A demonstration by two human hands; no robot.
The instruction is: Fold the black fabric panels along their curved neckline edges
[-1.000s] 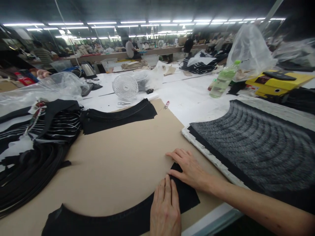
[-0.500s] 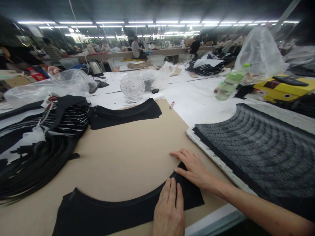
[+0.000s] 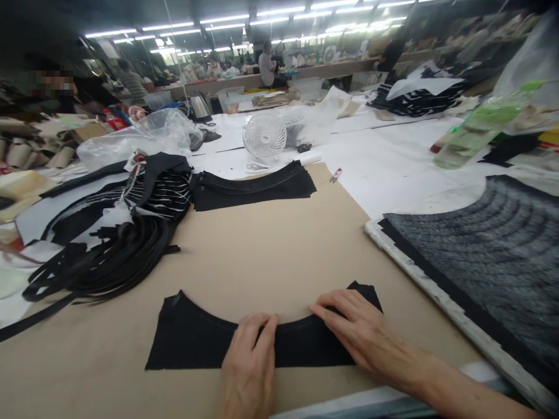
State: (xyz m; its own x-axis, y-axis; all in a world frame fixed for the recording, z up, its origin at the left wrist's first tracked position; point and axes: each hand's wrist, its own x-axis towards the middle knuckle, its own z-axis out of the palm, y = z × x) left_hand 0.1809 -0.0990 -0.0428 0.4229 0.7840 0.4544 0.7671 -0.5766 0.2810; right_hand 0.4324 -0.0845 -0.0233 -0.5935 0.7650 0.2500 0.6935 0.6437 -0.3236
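Observation:
A curved black fabric piece [image 3: 297, 349] lies on brown paper [image 3: 262, 250] in front of me, its concave edge facing away. At the middle of that edge, my left hand [image 3: 250, 361] has its fingertips closed together on the cloth. My right hand [image 3: 356, 326] holds the same edge farther right, thumb and forefinger drawn together on it. Its palm covers part of the right end. A narrow folded or stitched band runs along the curve. Farther back lies a black fabric stack [image 3: 257, 186] of similar curved shape.
Black straps and striped pieces [image 3: 131, 244] are heaped at left. On the right stands a white-edged board with grey-black patterned cloth [image 3: 471, 256]. Small red-handled snips [image 3: 336, 174], a white fan [image 3: 264, 137] and a tilted bottle [image 3: 476, 137] sit farther back. Other people are in the background.
The view has swung left. The near black piece now lies straighter across the paper. My left hand has gone from flat on the cloth to its curved edge; my right fingers have drawn together.

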